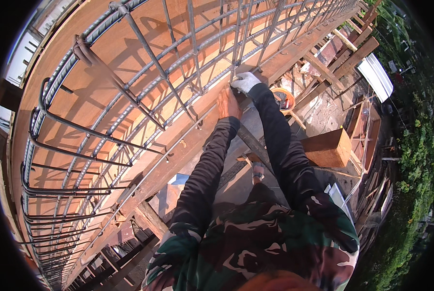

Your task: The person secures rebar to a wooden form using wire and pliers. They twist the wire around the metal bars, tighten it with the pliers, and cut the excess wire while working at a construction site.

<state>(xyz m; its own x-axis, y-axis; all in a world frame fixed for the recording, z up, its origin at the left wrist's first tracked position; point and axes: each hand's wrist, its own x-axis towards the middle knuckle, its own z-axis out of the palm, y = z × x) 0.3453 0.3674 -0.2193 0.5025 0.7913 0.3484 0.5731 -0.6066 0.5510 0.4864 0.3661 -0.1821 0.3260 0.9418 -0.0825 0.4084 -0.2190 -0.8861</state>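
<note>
My bare left hand (228, 103) reaches up to the lower edge of a rebar cage (166, 75), its fingers pressed together near the foot of an upright bar. Beside it, my right hand (246, 82) in a white glove is curled at the same spot, almost touching the left. A small dark thing shows between the two hands. What either hand grips is hidden. The cage is made of long ribbed bars tied to thinner bent stirrups, and stands against an orange-brown plywood panel (149, 29). Along its bottom runs a timber beam (176, 145).
An orange bucket (283, 98) with dark contents stands right of my hands. A wooden block (326, 149) lies beside my right arm. Timber props (323, 70) and a pale corrugated sheet (376, 76) are farther right, with green plants beyond. My foot (258, 170) rests on the surface below.
</note>
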